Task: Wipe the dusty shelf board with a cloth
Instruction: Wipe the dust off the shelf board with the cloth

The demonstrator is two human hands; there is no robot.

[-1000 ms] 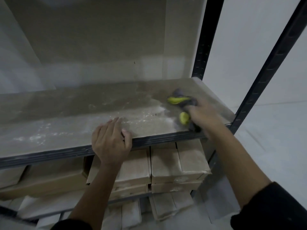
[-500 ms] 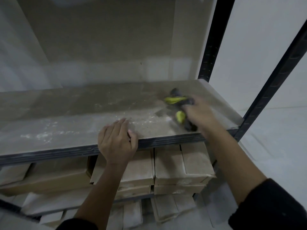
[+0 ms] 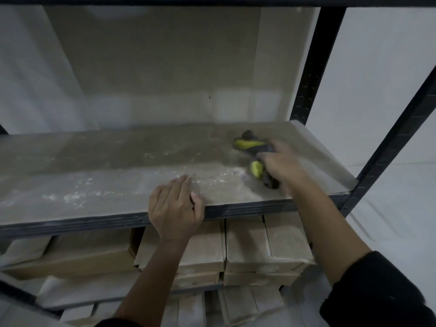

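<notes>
Right hand (image 3: 282, 161) fingers clamp the cloth (image 3: 253, 149), seemingly pressing the shelf board (image 3: 118, 166). Left hand (image 3: 175, 206) fingers lie flat, together. Dust left of both hands remains unwiped.

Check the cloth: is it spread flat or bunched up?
Bunched up. The grey-and-yellow cloth sits crumpled under the right hand on the shelf board, folds sticking out.

Shelf board (image 3: 118, 171): pale, dusty, white powdery streaks across front half, darker band toward back. Dark ribbed metal edge along front. Grey-and-yellow cloth (image 3: 253, 149) bunched on right part of board, right hand (image 3: 280, 164) gripping it. Left hand (image 3: 175, 206) resting on front edge, fingers flat on board. Cardboard boxes (image 3: 247, 246) stacked on lower shelf beneath.
</notes>
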